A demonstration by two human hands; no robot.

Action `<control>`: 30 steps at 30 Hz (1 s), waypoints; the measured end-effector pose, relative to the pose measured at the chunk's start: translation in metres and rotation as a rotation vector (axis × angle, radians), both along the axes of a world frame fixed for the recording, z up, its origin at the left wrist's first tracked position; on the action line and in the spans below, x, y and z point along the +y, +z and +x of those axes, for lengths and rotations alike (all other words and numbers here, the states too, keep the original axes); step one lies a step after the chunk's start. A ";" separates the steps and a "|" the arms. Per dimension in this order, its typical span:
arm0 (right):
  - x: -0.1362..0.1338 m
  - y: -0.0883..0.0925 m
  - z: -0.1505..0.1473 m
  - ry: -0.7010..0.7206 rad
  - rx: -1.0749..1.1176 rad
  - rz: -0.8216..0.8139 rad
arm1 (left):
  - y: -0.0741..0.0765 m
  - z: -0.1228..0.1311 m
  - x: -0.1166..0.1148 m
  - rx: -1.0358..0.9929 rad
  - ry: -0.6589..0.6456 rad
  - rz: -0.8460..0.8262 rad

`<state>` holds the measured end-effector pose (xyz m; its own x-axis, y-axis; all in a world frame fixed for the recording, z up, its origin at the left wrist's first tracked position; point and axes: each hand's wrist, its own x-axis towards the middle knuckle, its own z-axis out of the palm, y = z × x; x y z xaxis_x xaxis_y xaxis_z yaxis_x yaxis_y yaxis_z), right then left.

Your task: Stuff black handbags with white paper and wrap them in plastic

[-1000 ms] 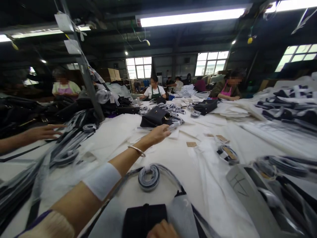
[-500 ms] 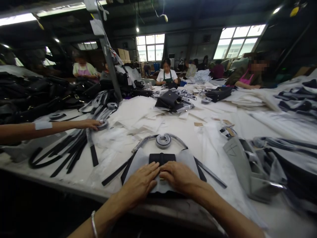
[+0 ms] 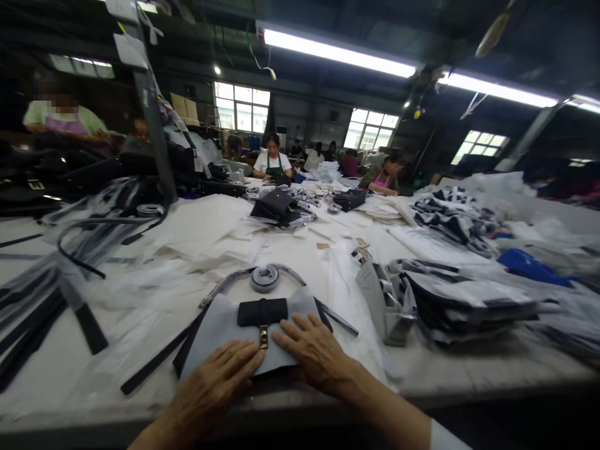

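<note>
A black bag lies at the table's near edge, its front covered by a pale grey sheet (image 3: 215,319). A black flap (image 3: 262,310) with a gold clasp (image 3: 263,337) is at its middle. My left hand (image 3: 218,375) rests flat on the sheet's lower left part, fingers stretched toward the clasp. To the right of the clasp, my right hand (image 3: 314,350) lies flat with fingers spread. Behind the bag sit a wrapped strap coil (image 3: 265,278) and a curved handle. Black strap ends reach out on both sides.
Loose straps (image 3: 51,312) spread over the table's left. A grey holder (image 3: 387,306) and a stack of wrapped black pieces (image 3: 469,300) stand at right. Farther back are a black bag (image 3: 276,207), a metal post (image 3: 157,125) and several people.
The view has turned right. My hands have moved apart and down off the flap, uncovering the gold clasp. The other person's arm at left is out of view.
</note>
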<state>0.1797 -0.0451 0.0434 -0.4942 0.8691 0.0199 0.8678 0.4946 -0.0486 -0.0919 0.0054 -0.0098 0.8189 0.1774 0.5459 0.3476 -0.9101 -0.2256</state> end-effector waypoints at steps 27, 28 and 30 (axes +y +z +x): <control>-0.206 -0.076 0.143 -0.756 0.490 0.278 | -0.018 0.026 -0.029 -0.063 0.227 -0.084; -0.227 -0.092 0.146 -0.833 0.487 0.254 | -0.018 0.025 -0.028 -0.079 0.222 -0.084; -0.256 -0.121 0.140 -0.936 0.497 0.246 | -0.021 0.023 -0.025 -0.099 0.213 -0.066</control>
<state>0.3197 -0.3012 -0.0773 0.4738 0.8415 0.2597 0.8160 -0.3086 -0.4888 -0.0687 -0.0195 -0.0306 0.7023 0.3781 0.6031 0.5504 -0.8258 -0.1232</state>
